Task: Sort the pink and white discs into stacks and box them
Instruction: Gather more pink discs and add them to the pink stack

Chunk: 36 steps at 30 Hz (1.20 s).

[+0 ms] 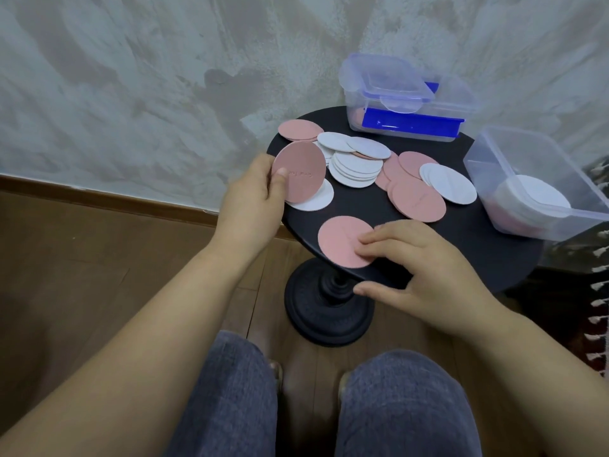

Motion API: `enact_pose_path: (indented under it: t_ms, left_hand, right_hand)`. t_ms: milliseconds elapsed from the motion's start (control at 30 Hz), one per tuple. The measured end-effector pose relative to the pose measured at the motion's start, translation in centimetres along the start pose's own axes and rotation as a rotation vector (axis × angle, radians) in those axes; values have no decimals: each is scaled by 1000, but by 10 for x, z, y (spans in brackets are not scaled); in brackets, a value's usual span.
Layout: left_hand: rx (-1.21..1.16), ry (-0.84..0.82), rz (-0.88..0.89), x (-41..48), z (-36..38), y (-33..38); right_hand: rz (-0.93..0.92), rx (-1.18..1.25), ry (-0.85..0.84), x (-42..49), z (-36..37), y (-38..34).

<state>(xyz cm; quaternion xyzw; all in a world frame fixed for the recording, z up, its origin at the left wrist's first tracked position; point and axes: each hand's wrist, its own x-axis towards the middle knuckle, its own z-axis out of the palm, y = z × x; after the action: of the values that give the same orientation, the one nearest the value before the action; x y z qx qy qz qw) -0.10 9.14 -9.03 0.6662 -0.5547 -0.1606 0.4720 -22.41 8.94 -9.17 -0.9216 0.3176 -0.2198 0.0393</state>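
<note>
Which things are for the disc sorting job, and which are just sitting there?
For the job: held pink disc, left hand, right hand, other pink discs, white discs, open box, lidded box.
Just there: black table, fringed rug, wooden floor.

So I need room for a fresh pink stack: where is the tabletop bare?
Bare: the near-right tabletop, bordered by the right hand, the overlapping pink discs and the open box; also a strip before the lidded box. Crowded: centre and left, covered in discs.

A round black pedestal table (471, 239) stands on a wooden floor (99, 258) beside a mottled grey wall (131, 77).
</note>
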Motion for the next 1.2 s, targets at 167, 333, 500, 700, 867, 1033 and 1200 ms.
enact_pose_path:
  t_ms: [167,333,500,700,867,1033,1200]
  left_hand:
    - [-229,69,-32,-21,-5,8]
    - [-463,109,-228,-42,-12,7]
    - [-646,-33,-372,-52,-11,15]
    - [-748,-22,-451,-50,-6,21]
    - [-835,-90,-449,-51,0,29]
    - [-925,-282,-375,-58,15,45]
    - [-880,-352,-285,-58,23,48]
  right_hand:
    - [-63,-32,165,-9,8,-7]
    - [6,146,279,-9,-2,-11]
    - [152,393,315,-5,-9,-18]
    - [403,600,438,-1,-23,-16]
    - [609,831,521,8,-31,-10]
    - [585,873,495,17,-24,-10]
    - [662,953,414,19,-18,-5]
